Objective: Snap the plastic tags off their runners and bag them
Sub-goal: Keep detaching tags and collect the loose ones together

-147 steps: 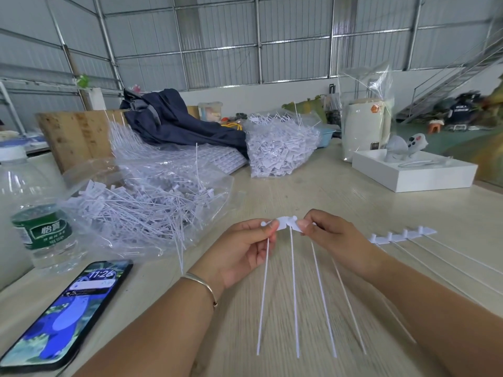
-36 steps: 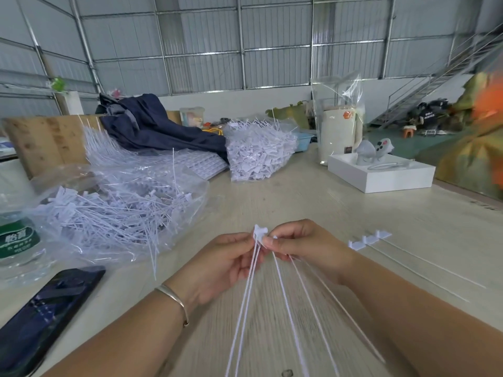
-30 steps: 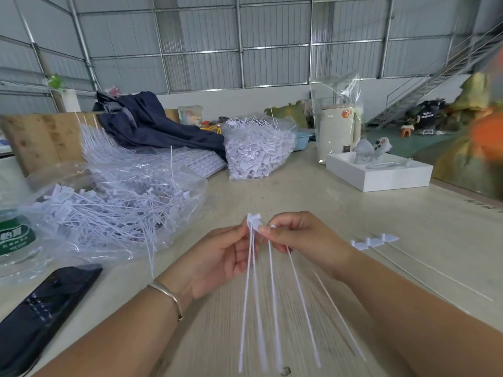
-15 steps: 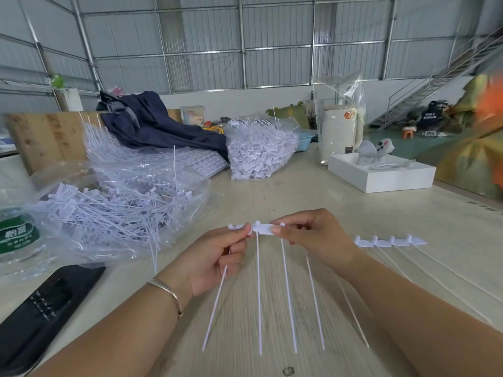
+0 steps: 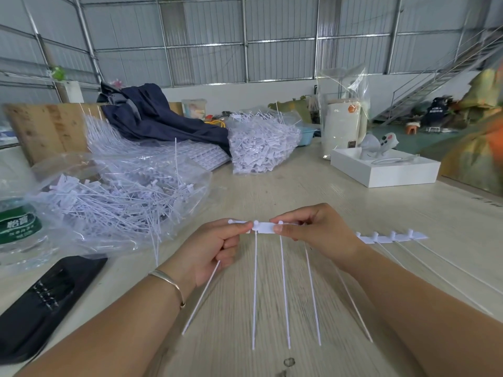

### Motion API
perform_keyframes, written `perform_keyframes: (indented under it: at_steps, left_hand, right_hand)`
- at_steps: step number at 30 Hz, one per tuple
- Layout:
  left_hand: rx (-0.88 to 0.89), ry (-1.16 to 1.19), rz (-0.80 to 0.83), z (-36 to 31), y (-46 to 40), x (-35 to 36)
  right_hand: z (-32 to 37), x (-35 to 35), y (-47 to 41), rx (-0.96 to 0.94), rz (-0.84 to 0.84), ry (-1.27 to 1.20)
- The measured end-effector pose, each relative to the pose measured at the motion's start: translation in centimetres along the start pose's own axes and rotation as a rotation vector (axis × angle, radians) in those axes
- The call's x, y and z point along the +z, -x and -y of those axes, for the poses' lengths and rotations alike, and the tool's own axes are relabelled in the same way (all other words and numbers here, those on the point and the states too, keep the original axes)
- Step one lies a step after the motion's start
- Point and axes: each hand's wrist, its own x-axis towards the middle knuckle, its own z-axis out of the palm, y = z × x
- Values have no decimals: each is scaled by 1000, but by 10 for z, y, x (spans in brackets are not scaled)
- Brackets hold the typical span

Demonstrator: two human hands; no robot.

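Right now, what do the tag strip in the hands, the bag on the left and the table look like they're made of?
Tag strip: looks like white moulded plastic, matte; thin tails hang straight.
Bag: clear thin plastic film, glossy; creases glint and tags show through.
Table: pale wood-grain surface, low sheen; grain lines visible, whether solid wood or laminate is unclear.

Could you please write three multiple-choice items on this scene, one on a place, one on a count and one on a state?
1. Where does the spare strip of tags lie?
A. Right of the right hand
B. Inside the white box
C. On the phone

2. How many stems hang from the held strip?
A. Two
B. Five
C. Nine

3. How is the held strip gripped?
A. Left hand alone
B. Pinched by both hands
C. Lying untouched

Answers: 1 A, it rests on the table beside that hand; 2 B, five stems show; 3 B, fingers of each hand pinch an end.
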Motion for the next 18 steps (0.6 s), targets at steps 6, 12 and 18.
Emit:
perform_keyframes:
  at_steps: [6, 12, 18]
  left_hand:
    - [32, -90, -33, -2, 0, 0]
    - [103, -282, -14, -8, 7, 4]
    - [121, -411, -11, -8, 8, 7]
  right_hand:
    - [2, -2, 0, 55, 19, -14]
    - [3, -3, 0, 87, 67, -13]
    - [3, -4, -2, 115, 80, 2]
